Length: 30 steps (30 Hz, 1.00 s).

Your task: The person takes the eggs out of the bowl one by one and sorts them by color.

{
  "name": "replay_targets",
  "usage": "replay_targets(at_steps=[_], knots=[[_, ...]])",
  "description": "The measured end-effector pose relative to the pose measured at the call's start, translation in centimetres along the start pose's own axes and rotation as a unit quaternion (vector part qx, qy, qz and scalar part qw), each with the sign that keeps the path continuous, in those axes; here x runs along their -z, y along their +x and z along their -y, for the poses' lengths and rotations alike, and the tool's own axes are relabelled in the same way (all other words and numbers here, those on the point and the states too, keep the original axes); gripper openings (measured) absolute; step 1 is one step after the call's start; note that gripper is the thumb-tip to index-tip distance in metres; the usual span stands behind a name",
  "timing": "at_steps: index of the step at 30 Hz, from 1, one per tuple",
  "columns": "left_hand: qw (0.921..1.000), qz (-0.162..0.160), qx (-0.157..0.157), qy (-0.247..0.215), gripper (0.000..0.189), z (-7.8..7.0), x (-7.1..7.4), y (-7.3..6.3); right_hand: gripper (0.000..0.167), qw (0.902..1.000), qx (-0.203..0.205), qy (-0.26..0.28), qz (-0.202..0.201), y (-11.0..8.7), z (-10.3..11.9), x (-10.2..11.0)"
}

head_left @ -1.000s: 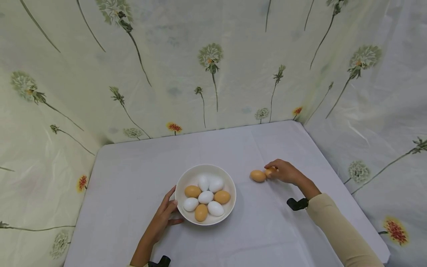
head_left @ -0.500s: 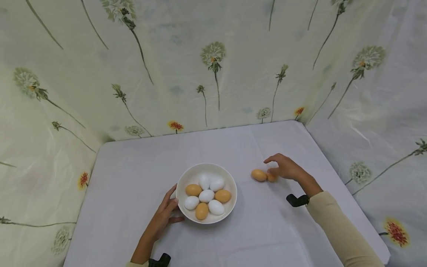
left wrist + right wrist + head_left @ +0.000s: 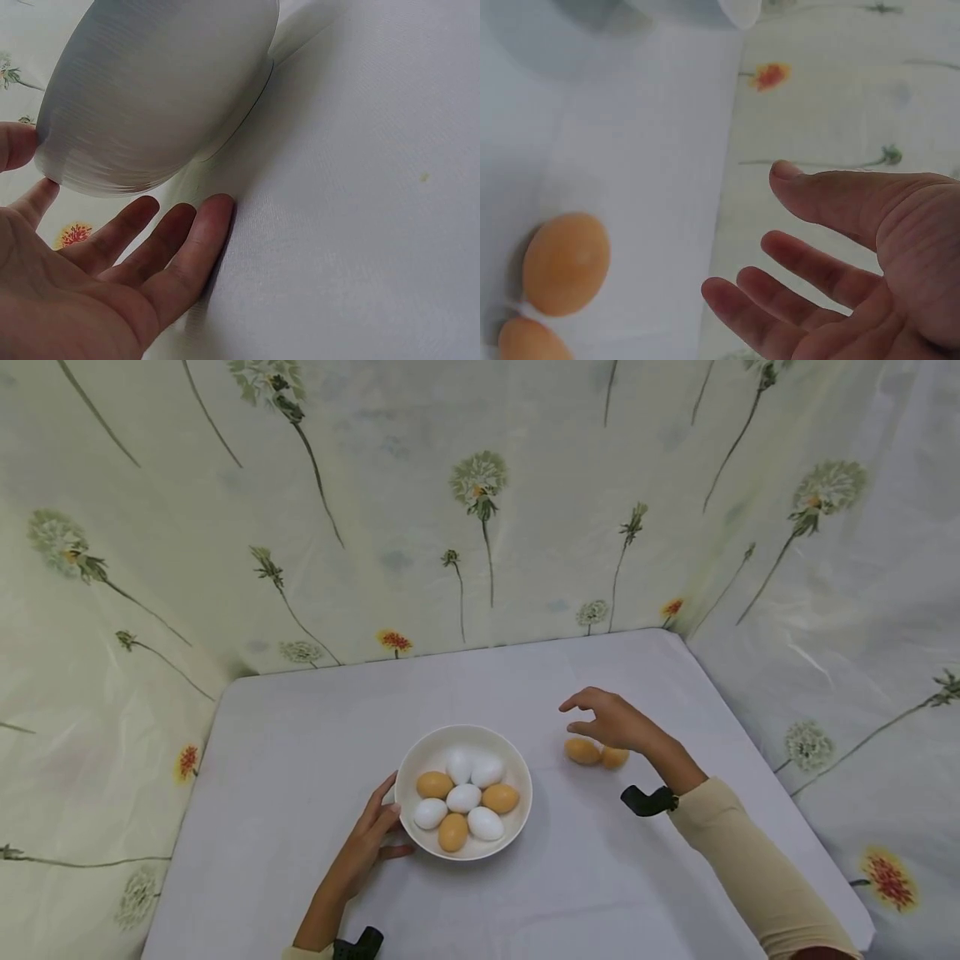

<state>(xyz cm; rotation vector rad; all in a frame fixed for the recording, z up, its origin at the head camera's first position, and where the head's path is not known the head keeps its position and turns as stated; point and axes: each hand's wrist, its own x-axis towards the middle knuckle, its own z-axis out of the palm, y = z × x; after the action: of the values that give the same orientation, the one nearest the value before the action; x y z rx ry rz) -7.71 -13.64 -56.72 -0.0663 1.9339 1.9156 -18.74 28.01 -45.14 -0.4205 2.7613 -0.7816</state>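
A white bowl point(image 3: 517, 831) holds several white eggs point(image 3: 463, 797) and three brown eggs point(image 3: 435, 785). At the bowl's left side is my left hand point(image 3: 363, 847). Its thumb and one finger touch the outside near the rim, as the left wrist view also shows, while the other fingers point(image 3: 199, 247) extend loosely below the wall. To the right of the bowl, a brown egg point(image 3: 582, 751) and another brown egg point(image 3: 614, 757) lie side by side on the table. My right hand point(image 3: 611, 718) hovers over them, fingers spread and holding nothing; it partly covers the right egg.
A white cloth covers the table point(image 3: 330, 718). Curtains point(image 3: 375, 510) printed with dandelions stand behind the table and along both sides. Each wrist wears a black camera mount point(image 3: 648, 801).
My right hand has let go of the right brown egg, lifted, and moved left above the pair. That egg stays on the table. My left hand keeps its place at the bowl.
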Motion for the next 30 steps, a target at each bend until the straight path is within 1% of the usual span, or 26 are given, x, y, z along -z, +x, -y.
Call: replay_targets(at_steps=[5, 9, 12, 17, 20, 22, 26, 30], knots=[[1.0, 0.002, -0.005, 0.0, 0.054, 0.0, 0.1, -0.2, 0.042, 0.9979, 0.061, 0.009, 0.019, 0.5, 3.3, -0.6], [1.0, 0.0, -0.009, 0.002, 0.054, 0.0, 0.2, -0.2, 0.047, 0.9941, 0.097, 0.021, 0.044, 0.9, 5.3, -1.4], [1.0, 0.001, -0.007, 0.001, 0.053, 0.0, 0.3, -0.1, 0.049, 0.9909, 0.115, 0.042, 0.056, 1.3, 6.5, -2.0], [1.0, 0.005, -0.006, -0.001, 0.052, 0.0, 0.4, -0.1, 0.051, 0.9865, 0.131, 0.064, 0.075, 2.3, 8.3, -2.9], [1.0, 0.006, -0.007, 0.002, 0.053, 0.0, 0.5, -0.1, 0.048, 0.982, 0.151, 0.07, 0.088, 3.0, 9.2, -3.7], [0.9999, 0.008, -0.006, 0.003, 0.053, 0.0, 0.6, -0.1, 0.047, 0.9779, 0.17, 0.07, 0.099, 3.4, 9.7, -4.4], [0.9999, 0.012, -0.007, 0.002, 0.053, 0.1, 0.7, 0.0, 0.045, 0.9713, 0.19, 0.066, 0.127, 4.2, 10.7, -5.8], [0.9998, 0.019, -0.009, -0.002, 0.053, 0.2, 0.8, 0.1, 0.043, 0.9658, 0.209, 0.049, 0.145, 5.1, 11.7, -7.1]])
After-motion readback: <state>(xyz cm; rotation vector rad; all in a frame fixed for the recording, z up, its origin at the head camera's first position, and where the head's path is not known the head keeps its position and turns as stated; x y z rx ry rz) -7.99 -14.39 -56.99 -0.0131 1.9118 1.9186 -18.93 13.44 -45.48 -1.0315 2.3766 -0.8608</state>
